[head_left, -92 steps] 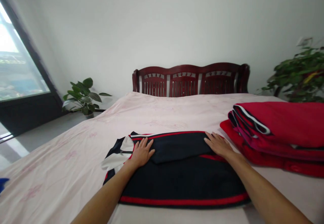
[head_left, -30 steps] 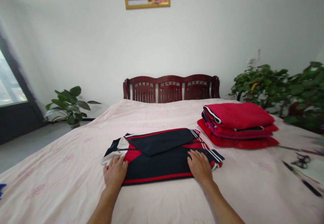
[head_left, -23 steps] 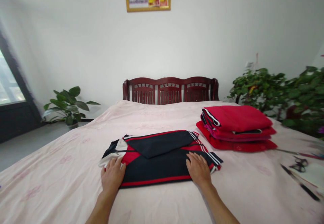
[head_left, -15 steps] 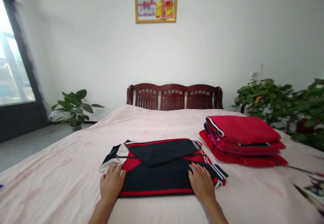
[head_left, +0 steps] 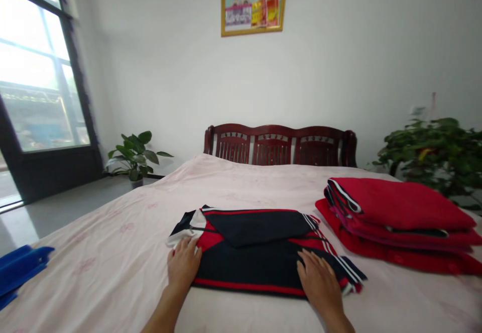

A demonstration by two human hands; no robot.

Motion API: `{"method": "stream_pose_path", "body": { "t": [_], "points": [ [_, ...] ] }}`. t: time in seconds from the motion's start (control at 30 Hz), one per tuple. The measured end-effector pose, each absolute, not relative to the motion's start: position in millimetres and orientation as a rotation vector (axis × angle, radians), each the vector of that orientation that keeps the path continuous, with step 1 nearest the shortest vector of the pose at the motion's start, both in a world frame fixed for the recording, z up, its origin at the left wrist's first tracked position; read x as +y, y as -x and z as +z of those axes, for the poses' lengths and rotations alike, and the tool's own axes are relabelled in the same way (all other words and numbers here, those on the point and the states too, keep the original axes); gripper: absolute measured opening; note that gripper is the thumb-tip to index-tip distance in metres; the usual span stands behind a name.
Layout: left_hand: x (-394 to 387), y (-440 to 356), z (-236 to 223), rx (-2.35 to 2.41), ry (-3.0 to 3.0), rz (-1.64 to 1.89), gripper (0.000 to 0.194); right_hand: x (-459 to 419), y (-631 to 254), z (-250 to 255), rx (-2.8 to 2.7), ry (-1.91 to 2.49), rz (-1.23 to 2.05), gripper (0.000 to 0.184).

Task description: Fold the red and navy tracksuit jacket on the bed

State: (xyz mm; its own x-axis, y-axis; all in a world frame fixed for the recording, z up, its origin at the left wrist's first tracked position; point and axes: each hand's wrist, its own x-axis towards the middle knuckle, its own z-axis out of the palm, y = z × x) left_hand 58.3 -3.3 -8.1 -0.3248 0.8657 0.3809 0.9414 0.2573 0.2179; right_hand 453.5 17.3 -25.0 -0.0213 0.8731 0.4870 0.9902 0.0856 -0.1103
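Observation:
A folded navy track jacket [head_left: 248,262] with red panels and white stripes lies flat on the bed in front of me. My left hand [head_left: 184,262] rests on its left end, by the white collar part, fingers stretched out. On the near right part, beside the striped cuffs, my right hand [head_left: 319,278] lies flat with its fingers extended. Neither hand grips the cloth. To the right of the jacket sits a stack of folded red clothes [head_left: 399,207].
A pale pink floral sheet [head_left: 124,272] covers the bed. Something blue [head_left: 22,270] lies at the left edge. Beyond are a dark red wooden headboard [head_left: 278,144], a potted plant [head_left: 137,157] on the left and leafy plants [head_left: 433,152] on the right. A framed picture [head_left: 254,4] hangs above.
My view has turned left, so everything sits further right. The blue thing shows more fully, and the dark items at the right edge have left the view. Both hands stay on the jacket.

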Motion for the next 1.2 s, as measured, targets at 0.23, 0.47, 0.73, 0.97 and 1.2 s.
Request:
{"method": "stream_pose_path", "body": {
  "t": [0.23, 0.47, 0.73, 0.97, 1.2],
  "points": [
    [-4.0, -59.5, -6.2, -2.346, 1.691, -0.664, 0.036, 19.5, -455.3, -27.2, -1.956, 1.81, -0.385, 0.045],
    [-3.4, -58.4, -6.9, -2.345, 1.703, -0.678, 0.035, 19.8, -456.7, -26.5, -1.96, 1.794, -0.367, 0.045],
    [-4.3, -58.7, -4.5, -2.358, 1.699, -0.683, 0.034, 20.1, -455.4, -27.2, -1.952, 1.808, -0.378, 0.044],
    [-3.6, -58.1, -4.6, -2.379, 1.705, -0.693, 0.035, 21.1, -457.3, -28.3, -1.952, 1.789, -0.345, 0.044],
    [-4.0, -57.2, -5.0, -2.383, 1.7, -0.7, 0.036, 20.5, -456.7, -28.6, -1.953, 1.805, -0.369, 0.045]
  ]
}}
